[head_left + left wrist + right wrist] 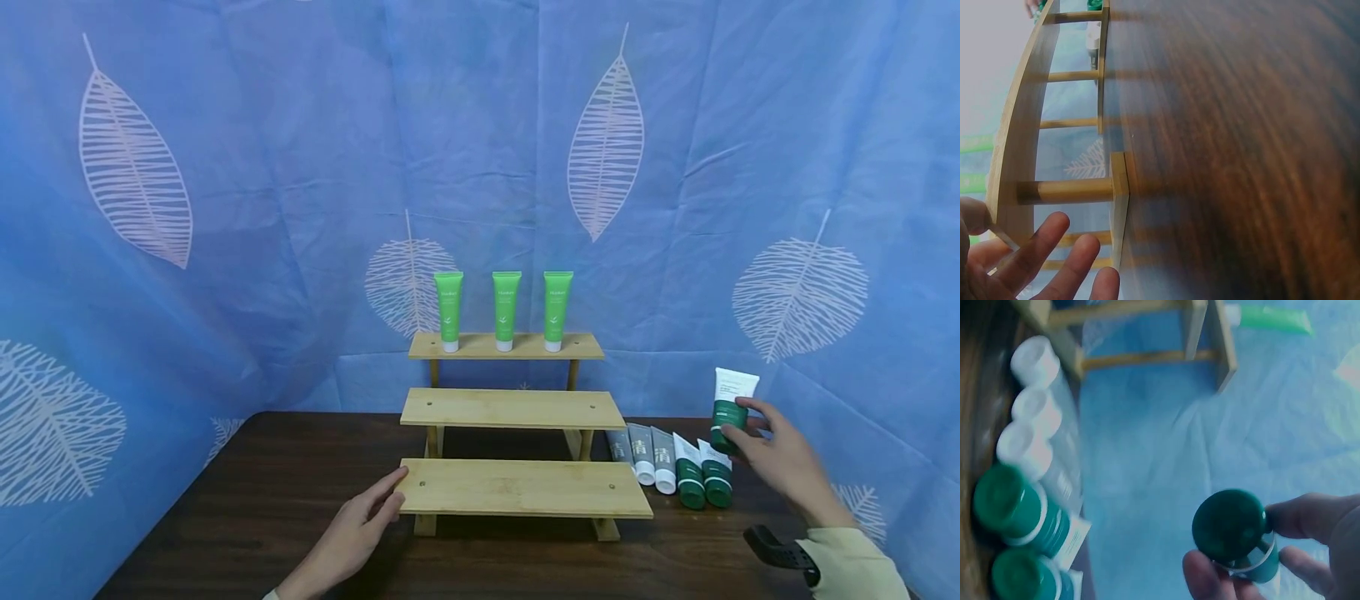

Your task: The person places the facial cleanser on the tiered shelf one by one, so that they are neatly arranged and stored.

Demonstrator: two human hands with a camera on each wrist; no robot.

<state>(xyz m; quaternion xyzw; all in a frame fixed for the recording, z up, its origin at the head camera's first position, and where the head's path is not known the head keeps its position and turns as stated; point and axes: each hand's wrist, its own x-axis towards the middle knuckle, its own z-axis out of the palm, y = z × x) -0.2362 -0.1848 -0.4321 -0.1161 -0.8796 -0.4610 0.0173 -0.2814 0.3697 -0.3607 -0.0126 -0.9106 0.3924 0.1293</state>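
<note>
My right hand (pixel 783 454) holds a white and dark green squeeze tube (pixel 727 408) above the table's right side, its green cap pointing down. In the right wrist view, thumb and fingers surround the tube near its cap (pixel 1229 525). My left hand (pixel 348 533) grips the left end of the lowest shelf of a wooden three-step stand (pixel 525 487). One digit lies over the board and other fingers (pixel 1054 231) extend below it in the left wrist view. Three bright green tubes, including the middle one (pixel 506 308), stand upright on white caps along the top shelf.
Right of the stand lie several tubes on the dark wooden table (pixel 315 467): grey ones with white caps (pixel 663 458) and two green-and-white ones (pixel 688 471). A blue cloth (pixel 480 125) with white leaf prints hangs behind. A black wristband (pixel 780 554) circles the right wrist.
</note>
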